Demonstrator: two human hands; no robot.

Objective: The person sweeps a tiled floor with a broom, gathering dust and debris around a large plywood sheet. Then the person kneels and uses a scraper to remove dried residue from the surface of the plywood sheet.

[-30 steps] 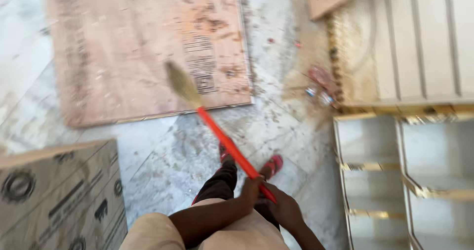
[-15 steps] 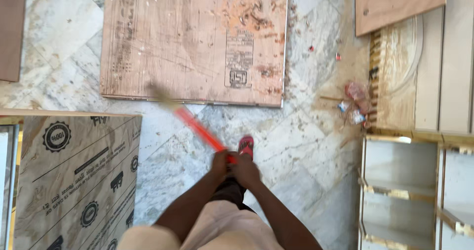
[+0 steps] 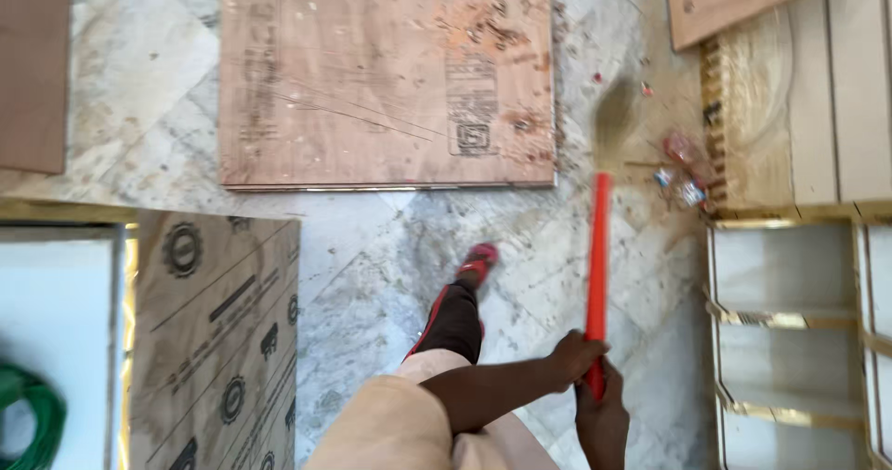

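Both hands [image 3: 587, 377] grip broom [image 3: 597, 247] near plywood sheet [image 3: 386, 75], wrappers [image 3: 680, 168].

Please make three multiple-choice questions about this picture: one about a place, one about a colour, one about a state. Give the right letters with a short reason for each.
1. Where does the broom head sweep?
A. on the plywood sheet
B. on the marble floor right of the plywood sheet
C. inside the white cabinet

2. What colour is the broom handle?
A. green
B. blue
C. red-orange

3. How is the handle held?
A. by both hands
B. by one hand
C. it lies loose on the floor

Answers: 1 B, the blurred bristles are over the floor beside the plywood sheet. 2 C, it looks bright red-orange. 3 A, the left hand and right hand both grip its lower end.
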